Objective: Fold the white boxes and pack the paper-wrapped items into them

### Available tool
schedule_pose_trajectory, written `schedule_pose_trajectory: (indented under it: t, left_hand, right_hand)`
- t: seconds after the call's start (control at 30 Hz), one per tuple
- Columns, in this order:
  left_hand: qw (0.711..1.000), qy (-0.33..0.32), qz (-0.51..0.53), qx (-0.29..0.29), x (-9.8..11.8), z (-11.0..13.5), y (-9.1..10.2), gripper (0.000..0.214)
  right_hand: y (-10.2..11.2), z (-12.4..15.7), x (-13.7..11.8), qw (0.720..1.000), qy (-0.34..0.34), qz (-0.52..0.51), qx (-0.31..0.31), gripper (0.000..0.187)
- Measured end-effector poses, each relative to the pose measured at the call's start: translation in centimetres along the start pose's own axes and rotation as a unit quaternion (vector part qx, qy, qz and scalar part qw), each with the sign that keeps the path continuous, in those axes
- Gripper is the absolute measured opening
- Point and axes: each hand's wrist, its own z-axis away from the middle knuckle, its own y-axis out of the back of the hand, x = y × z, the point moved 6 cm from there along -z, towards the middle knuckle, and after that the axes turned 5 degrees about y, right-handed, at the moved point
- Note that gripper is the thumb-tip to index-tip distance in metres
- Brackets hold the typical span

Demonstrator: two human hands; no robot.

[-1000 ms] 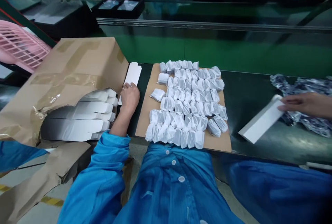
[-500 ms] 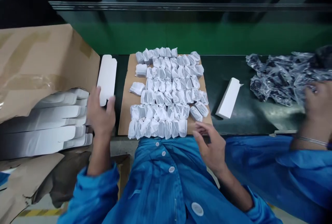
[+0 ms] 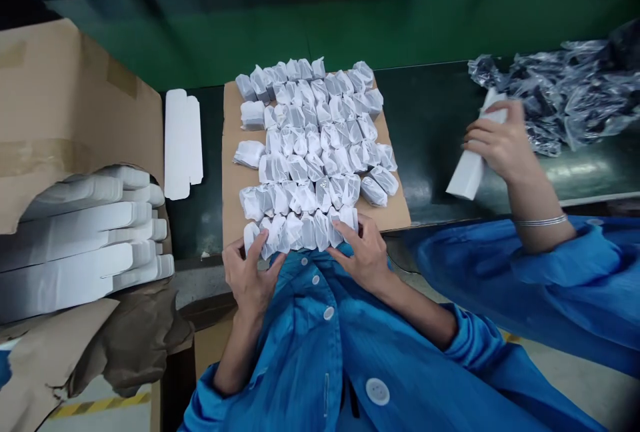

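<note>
Several rows of small packets [image 3: 310, 131] wrapped in white translucent material lie on a flat cardboard sheet [image 3: 395, 211]. My left hand [image 3: 251, 272] is at the left end of the front row, its fingers curled against the leftmost packet [image 3: 251, 235]. At the opposite end, my right hand [image 3: 365, 252] bends round the last packet [image 3: 349, 217]. The front row is thus gripped between both hands, at the sheet's near edge. What the lower fingers touch underneath is hidden.
On the left, a cardboard carton [image 3: 115, 95] lies with flat white box blanks [image 3: 75, 232] stacked in its opening. Another blank [image 3: 181, 145] lies beside it. To the right, a co-worker's hand [image 3: 505, 142] holds a long white box [image 3: 467, 169] near clear plastic-bagged dark items [image 3: 575, 99].
Both my hands have come inward to the ends of the front row. The co-worker's hand has moved left and taken hold of the white box. My view has tilted down.
</note>
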Motion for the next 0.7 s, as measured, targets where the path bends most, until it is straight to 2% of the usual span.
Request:
schedule_pose_trajectory:
  t: [0.1,0.27,0.37,0.43,0.53,0.6,0.7]
  left_hand:
    - [0.998,-0.004,0.035,0.045,-0.2,0.8,0.1,0.049]
    - [0.992,-0.006,0.062,0.113,-0.2,1.8,0.7,0.053]
    - [0.987,-0.017,0.072,0.142,0.3,0.6,2.2,0.053]
    - [0.985,-0.034,0.066,0.155,1.1,-2.0,3.4,0.054]
    - [0.989,-0.036,0.052,0.135,2.6,-9.0,4.0,0.057]
    - [0.997,0.016,0.058,0.052,3.2,-14.7,2.2,0.06]
    - [0.994,0.05,0.063,-0.076,4.2,-21.6,-2.2,0.065]
  right_hand:
    - [0.3,0.4,-0.3,0.998,0.024,0.012,0.051,0.037]
    - [0.8,1.1,-0.9,0.994,0.052,0.024,0.092,0.048]
    - [2.3,0.0,-1.3,0.991,0.066,0.036,0.112,0.056]
    - [4.0,-2.2,-1.2,0.985,0.078,0.055,0.141,0.057]
    - [5.7,-7.9,0.6,0.981,0.077,0.075,0.161,0.047]
    - [4.7,-12.8,3.4,0.992,0.027,0.056,0.105,0.045]
    - [1.1,-18.9,7.9,0.998,-0.045,0.031,-0.009,0.047]
